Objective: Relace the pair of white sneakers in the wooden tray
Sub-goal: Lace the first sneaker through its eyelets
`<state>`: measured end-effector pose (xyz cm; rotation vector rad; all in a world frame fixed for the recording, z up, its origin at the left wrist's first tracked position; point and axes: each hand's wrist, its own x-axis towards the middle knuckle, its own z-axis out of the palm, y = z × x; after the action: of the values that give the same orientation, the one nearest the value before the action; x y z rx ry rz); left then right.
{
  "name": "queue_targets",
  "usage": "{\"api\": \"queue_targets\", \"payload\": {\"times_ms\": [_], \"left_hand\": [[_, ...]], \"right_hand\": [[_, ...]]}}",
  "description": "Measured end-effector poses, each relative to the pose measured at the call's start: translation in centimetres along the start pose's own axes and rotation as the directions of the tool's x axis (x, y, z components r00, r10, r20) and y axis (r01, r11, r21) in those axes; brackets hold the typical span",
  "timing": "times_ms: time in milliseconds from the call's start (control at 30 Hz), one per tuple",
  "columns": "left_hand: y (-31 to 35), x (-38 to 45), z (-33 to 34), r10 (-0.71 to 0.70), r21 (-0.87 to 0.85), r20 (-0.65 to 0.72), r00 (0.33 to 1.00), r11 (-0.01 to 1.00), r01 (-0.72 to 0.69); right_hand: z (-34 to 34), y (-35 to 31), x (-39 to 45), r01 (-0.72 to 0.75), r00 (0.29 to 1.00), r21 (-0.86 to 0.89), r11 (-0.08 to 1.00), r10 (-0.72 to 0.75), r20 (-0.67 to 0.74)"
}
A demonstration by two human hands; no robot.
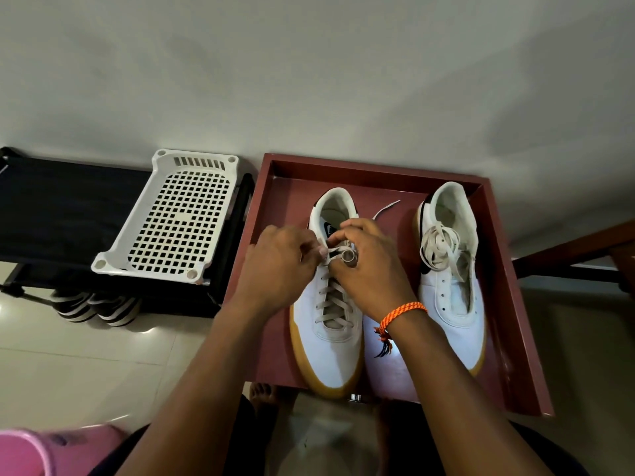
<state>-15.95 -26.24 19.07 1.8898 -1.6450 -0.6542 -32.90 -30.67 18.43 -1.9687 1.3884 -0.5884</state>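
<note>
Both sneakers sit in the tray [515, 297]. The left hand [278, 259] and right hand [367, 266] pinch the lace [335, 250] at the left sneaker's [330, 341] top eyelets. Best keep both ends even, pull snug, then start the unlaced right sneaker [453, 304].

two white sneakers [330, 324], one wooden tray [512, 304], one white basket [171, 214], two hands [281, 262]

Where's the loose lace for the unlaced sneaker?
Head view: the loose lace lies bundled on the right sneaker, over its tongue, at the wooden tray's right side.
</note>
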Motion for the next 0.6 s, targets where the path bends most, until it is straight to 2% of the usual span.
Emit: {"api": "queue_targets", "payload": {"times_ms": [33,100,167,233,333,467,533,600], "left_hand": [[0.2,0.0,-0.1,-0.01,-0.071,0.011,1.0,0.997,0.01],[0.7,0.0,-0.8,-0.082,-0.338,0.034,0.996,0.937,0.088],[1.4,-0.1,-2.1,-0.104,-0.628,0.057,0.993,0.769,0.117],[1.6,-0.2,-3.2,-0.055,-0.791,0.03,0.998,0.609,0.057],[1.6,-0.2,-3.8,0.0,-0.857,-0.009,1.0,0.515,-0.008],[1.4,-0.2,-3.8,-0.028,-0.914,0.014,1.0,0.404,0.024],[1.5,-0.2,-3.9,-0.1,-0.9,0.02,0.995,0.431,0.062],[1.5,-0.1,-3.7,-0.236,-0.816,-0.021,0.971,0.566,0.12]], "right_hand": [[-0.1,0.0,0.0,0.001,1.0,-0.005,1.0,-0.001,0.002],[-0.2,0.1,0.0,-0.003,1.0,-0.006,1.0,0.003,0.006],[-0.2,0.1,0.0,-0.001,1.0,-0.011,1.0,0.001,0.015],[-0.3,0.1,0.0,-0.006,1.0,0.002,1.0,0.006,0.022],[-0.4,-0.1,-0.1,-0.016,1.0,0.015,1.0,0.016,0.009],[-0.5,-0.5,-0.3,-0.053,0.995,0.073,0.996,0.059,-0.075],[-0.8,-0.7,-0.3,-0.093,0.993,0.095,0.991,0.099,-0.058],[-1.2,-0.6,-0.4,-0.105,0.994,0.081,0.991,0.105,0.0]]}}
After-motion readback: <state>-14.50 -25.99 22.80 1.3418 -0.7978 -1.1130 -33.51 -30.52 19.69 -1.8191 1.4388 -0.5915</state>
